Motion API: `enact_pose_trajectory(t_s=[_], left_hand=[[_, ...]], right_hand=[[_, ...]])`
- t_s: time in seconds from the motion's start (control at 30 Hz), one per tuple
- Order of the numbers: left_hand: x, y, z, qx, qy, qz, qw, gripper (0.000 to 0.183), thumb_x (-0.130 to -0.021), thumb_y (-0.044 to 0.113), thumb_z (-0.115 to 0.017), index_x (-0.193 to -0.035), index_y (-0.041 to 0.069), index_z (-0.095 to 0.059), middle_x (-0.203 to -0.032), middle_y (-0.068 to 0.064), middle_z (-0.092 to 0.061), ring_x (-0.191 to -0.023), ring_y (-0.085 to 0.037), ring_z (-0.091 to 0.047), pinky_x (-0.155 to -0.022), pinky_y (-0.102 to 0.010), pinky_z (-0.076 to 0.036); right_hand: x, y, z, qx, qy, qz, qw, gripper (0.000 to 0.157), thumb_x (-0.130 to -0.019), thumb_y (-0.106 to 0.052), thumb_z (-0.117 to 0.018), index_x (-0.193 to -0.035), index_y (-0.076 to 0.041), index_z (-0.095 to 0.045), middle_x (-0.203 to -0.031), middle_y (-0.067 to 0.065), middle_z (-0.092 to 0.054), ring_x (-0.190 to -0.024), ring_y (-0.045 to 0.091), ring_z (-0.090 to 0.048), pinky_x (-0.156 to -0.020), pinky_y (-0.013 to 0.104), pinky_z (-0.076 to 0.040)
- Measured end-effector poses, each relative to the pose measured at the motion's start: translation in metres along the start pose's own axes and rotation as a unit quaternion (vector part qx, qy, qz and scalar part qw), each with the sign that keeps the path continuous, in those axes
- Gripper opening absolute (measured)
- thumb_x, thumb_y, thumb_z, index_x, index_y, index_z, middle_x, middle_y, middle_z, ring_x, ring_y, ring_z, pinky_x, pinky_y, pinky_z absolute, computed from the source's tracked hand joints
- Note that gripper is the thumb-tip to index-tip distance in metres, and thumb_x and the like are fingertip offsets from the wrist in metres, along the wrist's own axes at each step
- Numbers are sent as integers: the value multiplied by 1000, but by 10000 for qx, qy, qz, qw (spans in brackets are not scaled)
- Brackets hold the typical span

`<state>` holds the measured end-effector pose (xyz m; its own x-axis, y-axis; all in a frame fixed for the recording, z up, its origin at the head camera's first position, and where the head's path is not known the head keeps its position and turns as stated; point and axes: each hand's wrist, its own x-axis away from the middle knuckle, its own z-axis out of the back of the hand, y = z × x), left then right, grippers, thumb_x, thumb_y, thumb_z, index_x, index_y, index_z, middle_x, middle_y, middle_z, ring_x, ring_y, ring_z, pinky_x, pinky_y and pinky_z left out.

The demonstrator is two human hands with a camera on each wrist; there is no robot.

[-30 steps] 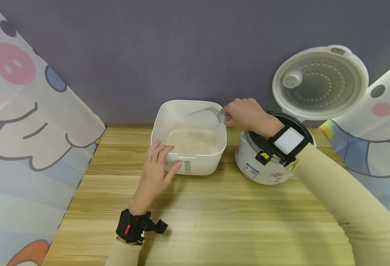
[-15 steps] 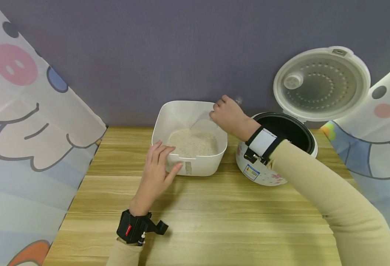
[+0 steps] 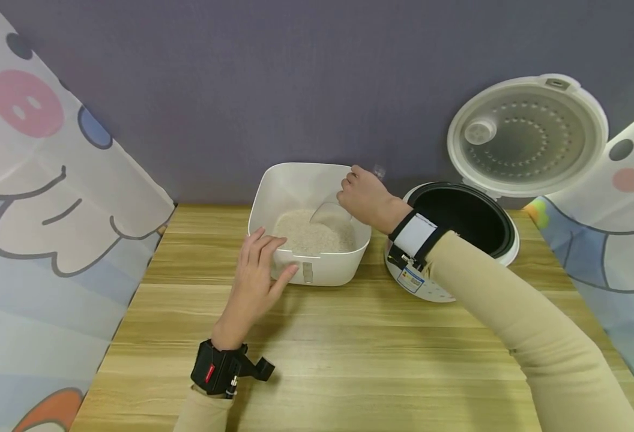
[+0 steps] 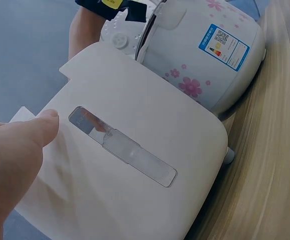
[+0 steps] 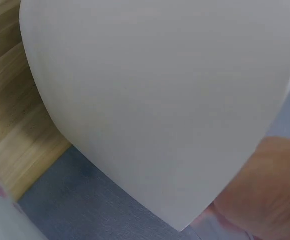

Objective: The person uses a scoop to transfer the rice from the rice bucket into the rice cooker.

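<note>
A white rice bin (image 3: pixel 319 270) stands on the table, with pale rice (image 3: pixel 306 231) on its floor. My left hand (image 3: pixel 252 270) holds the bin's front left rim, fingers over the edge and thumb against the outer front wall. In the left wrist view the thumb (image 4: pixel 44 127) lies beside the clear window strip (image 4: pixel 124 147). My right hand (image 3: pixel 368 198) grips a clear scoop (image 3: pixel 328 211) at the bin's right back corner; the scoop's mouth dips into the rice. The right wrist view shows mostly the bin's outer wall (image 5: pixel 150 100), which partly hides the right hand (image 5: pixel 265 190).
A floral rice cooker (image 3: pixel 425 291) stands right of the bin, under my right forearm, its dark inner pot (image 3: pixel 457 216) visible. Its lid (image 3: pixel 528 135) is raised toward the grey wall (image 3: pixel 295 78). Wooden tabletop (image 3: pixel 349 360) stretches in front.
My right hand has moved left and turned over, bringing the scoop from above the bin's back right side down into the rice. The left hand stays on the rim.
</note>
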<state>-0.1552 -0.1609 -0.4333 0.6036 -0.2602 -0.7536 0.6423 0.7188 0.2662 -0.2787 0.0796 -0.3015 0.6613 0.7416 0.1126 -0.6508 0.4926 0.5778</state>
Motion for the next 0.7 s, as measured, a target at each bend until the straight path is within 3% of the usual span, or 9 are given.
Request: enact_pose_trajectory(t_s=[0.27, 0.5, 0.7], left_hand=[[0, -1, 0, -3, -136, 41, 9999, 59, -108, 52, -45, -134, -1, -52, -132, -21, -53, -141, -46, -38, -126, -49, -23], [0, 0, -1, -3, -39, 0, 10000, 59, -108, 51, -46, -133, -3, -53, -131, -21, -52, -141, -45, -38, -126, -49, -24], [0, 0, -1, -35, -10, 16, 10000, 59, -107, 50, -48, -133, -3, -53, -131, -21, -52, -141, -45, -38, -126, -49, -24]], right_hand=[[1, 0, -1, -414, -205, 148, 9988, 19, -103, -7, -57, -113, -7, -73, -112, 16, -72, -110, 33, -67, -108, 46, -43], [0, -5, 2, -921, -324, 267, 9949, 17, -102, -15, -62, -114, -9, -72, -108, 13, -72, -101, 31, -65, -92, 42, -46], [-1, -8, 4, -1208, -413, 302, 9914, 22, -101, -23, -67, -117, -9, -72, -111, 12, -72, -103, 31, -66, -90, 42, -48]])
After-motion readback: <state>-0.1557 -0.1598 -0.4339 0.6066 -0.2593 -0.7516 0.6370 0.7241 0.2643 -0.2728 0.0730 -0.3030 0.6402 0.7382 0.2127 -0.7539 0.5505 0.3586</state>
